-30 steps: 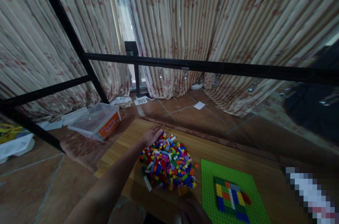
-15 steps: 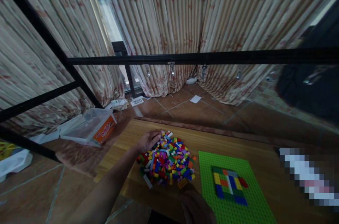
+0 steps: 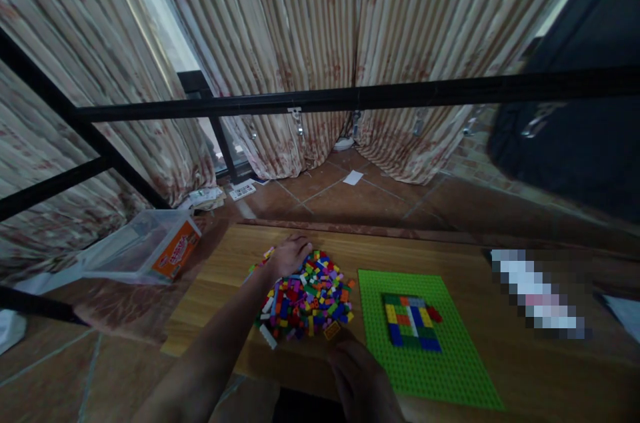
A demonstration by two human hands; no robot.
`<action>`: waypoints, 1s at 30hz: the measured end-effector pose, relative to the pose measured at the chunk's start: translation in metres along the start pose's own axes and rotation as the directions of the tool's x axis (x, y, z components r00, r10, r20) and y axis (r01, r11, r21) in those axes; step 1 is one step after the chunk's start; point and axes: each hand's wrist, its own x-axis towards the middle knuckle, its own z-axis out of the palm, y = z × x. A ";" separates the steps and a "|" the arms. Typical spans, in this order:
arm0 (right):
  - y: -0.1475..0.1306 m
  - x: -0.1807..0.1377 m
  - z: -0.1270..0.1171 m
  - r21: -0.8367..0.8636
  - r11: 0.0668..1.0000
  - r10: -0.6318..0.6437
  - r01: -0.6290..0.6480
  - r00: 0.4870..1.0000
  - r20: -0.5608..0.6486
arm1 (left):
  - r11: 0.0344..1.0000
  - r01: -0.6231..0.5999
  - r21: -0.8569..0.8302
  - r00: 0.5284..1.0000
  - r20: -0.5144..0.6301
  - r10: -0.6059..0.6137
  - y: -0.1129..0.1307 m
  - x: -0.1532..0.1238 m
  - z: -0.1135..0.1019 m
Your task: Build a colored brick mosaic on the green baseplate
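Note:
A heap of small coloured bricks (image 3: 307, 299) lies on a wooden table (image 3: 475, 356). My left hand (image 3: 291, 253) rests at the heap's far left edge, fingers curled down over the bricks. My right hand (image 3: 357, 379) lies flat on the table at the heap's near edge, beside an orange brick (image 3: 331, 331). To the right lies a green baseplate (image 3: 450, 363) with a square patch of red, yellow, blue and green bricks (image 3: 411, 321) pressed onto it.
A black metal frame (image 3: 320, 99) crosses the view ahead of the table. A clear plastic box with an orange label (image 3: 150, 253) sits on the tiled floor at left. Curtains (image 3: 350, 23) hang behind. Papers lie scattered on the floor.
The view has swung left and down, so everything sits further right and lower. My left hand drew in along the heap's far edge, leaving a few bricks to its left.

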 end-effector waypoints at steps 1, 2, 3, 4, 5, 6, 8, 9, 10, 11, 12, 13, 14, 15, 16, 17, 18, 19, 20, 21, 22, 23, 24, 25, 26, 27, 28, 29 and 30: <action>-0.001 0.000 -0.001 0.001 1.000 0.012 -0.012 1.000 -0.002 | 1.000 -0.019 0.003 1.000 0.017 0.019 0.002 -0.002 -0.002; -0.003 0.001 -0.001 0.002 1.000 0.024 -0.024 1.000 -0.006 | 0.999 -0.039 0.004 0.999 0.034 0.038 0.004 -0.003 -0.004; -0.004 0.001 -0.002 0.004 0.999 0.036 -0.036 0.999 -0.012 | 0.998 -0.057 0.004 0.997 0.051 0.057 0.005 -0.005 -0.006; -0.005 0.002 -0.002 0.006 0.999 0.045 -0.045 0.999 -0.022 | 0.997 -0.076 0.002 0.995 0.067 0.075 0.006 -0.007 -0.008; -0.006 0.002 -0.002 0.009 0.999 0.051 -0.050 0.998 -0.028 | 0.996 -0.093 -0.001 0.992 0.082 0.092 0.008 -0.009 -0.010; -0.007 0.003 -0.002 0.014 0.998 0.055 -0.055 0.998 -0.031 | 0.994 -0.107 -0.004 0.990 0.093 0.107 0.009 -0.010 -0.012; -0.008 0.003 -0.002 0.024 0.998 0.061 -0.061 0.998 -0.026 | 0.992 -0.122 -0.010 0.987 0.101 0.123 0.012 -0.011 -0.014; -0.009 0.004 -0.002 0.027 0.998 0.064 -0.064 0.998 -0.019 | 0.992 -0.123 -0.011 0.988 0.097 0.124 0.013 -0.011 -0.013; -0.009 0.004 -0.002 0.029 0.998 0.064 -0.064 0.998 -0.012 | 0.993 -0.121 -0.012 0.989 0.088 0.122 0.015 -0.011 -0.012; -0.009 0.004 -0.002 0.029 0.997 0.068 -0.067 0.998 -0.006 | 0.993 -0.117 -0.012 0.990 0.076 0.118 0.018 -0.010 -0.010; -0.009 0.004 -0.002 0.028 0.997 0.071 -0.071 0.997 -0.003 | 0.993 -0.113 -0.014 0.991 0.065 0.114 0.021 -0.009 -0.008; -0.009 0.004 -0.002 0.028 0.997 0.073 -0.073 0.997 -0.001 | 0.994 -0.112 -0.014 0.992 0.055 0.113 0.024 -0.008 -0.005; -0.010 0.004 -0.003 0.030 0.997 0.076 -0.076 0.997 -0.002 | 0.993 -0.115 -0.013 0.992 0.050 0.116 0.027 -0.006 -0.002; -0.010 0.005 -0.003 0.033 0.996 0.079 -0.079 0.997 -0.001 | 0.992 -0.123 -0.010 0.991 0.049 0.124 0.031 -0.005 0.001; -0.011 0.005 -0.004 0.035 0.996 0.081 -0.081 0.997 0.002 | 0.991 -0.136 -0.005 0.989 0.053 0.136 0.035 -0.004 0.004; -0.011 0.005 -0.004 0.036 0.996 0.083 -0.083 0.997 0.004 | 0.989 -0.150 0.001 0.987 0.061 0.150 0.038 -0.004 0.006; -0.011 0.005 -0.005 0.035 0.996 0.080 -0.081 0.997 0.007 | 0.986 -0.165 0.008 0.984 0.068 0.164 0.041 -0.003 0.008; -0.011 0.005 -0.005 0.035 0.996 0.077 -0.078 0.997 0.008 | 0.984 -0.177 0.016 0.982 0.074 0.175 0.044 -0.003 0.009; -0.011 0.005 -0.005 0.035 0.997 0.074 -0.075 0.997 0.007 | 0.983 -0.185 0.022 0.980 0.076 0.183 0.046 -0.004 0.010; -0.011 0.005 -0.005 0.038 0.997 0.072 -0.073 0.997 0.003 | 0.981 -0.190 0.028 0.979 0.076 0.187 0.048 -0.004 0.010; -0.011 0.005 -0.004 0.044 0.996 0.073 -0.073 0.997 -0.001 | 0.981 -0.193 0.032 0.979 0.077 0.190 0.049 -0.005 0.009; -0.011 0.005 -0.004 0.052 0.996 0.078 -0.078 0.997 -0.007 | 0.980 -0.195 0.035 0.978 0.077 0.192 0.049 -0.006 0.008; -0.011 0.005 -0.003 0.063 0.995 0.084 -0.083 0.996 -0.010 | 0.980 -0.197 0.037 0.978 0.079 0.194 0.050 -0.008 0.007; -0.011 0.004 -0.002 0.072 0.994 0.089 -0.088 0.996 -0.014 | 0.979 -0.199 0.037 0.977 0.081 0.196 0.050 -0.009 0.005; -0.011 0.004 -0.002 0.078 0.993 0.093 -0.091 0.996 -0.018 | 0.979 -0.201 0.035 0.977 0.082 0.198 0.050 -0.010 0.003; -0.011 0.004 -0.002 0.081 0.992 0.094 -0.092 0.995 -0.023 | 0.979 -0.201 0.032 0.977 0.085 0.197 0.050 -0.011 0.002; -0.012 0.004 -0.001 0.080 0.993 0.094 -0.092 0.995 -0.029 | 0.980 -0.197 0.030 0.977 0.089 0.194 0.050 -0.012 0.000; -0.012 0.004 -0.002 0.076 0.993 0.092 -0.090 0.995 -0.034 | 0.981 -0.192 0.028 0.977 0.094 0.189 0.050 -0.013 -0.002; -0.012 0.004 -0.002 0.071 0.994 0.088 -0.085 0.995 -0.040 | 0.982 -0.184 0.028 0.979 0.099 0.181 0.051 -0.014 -0.004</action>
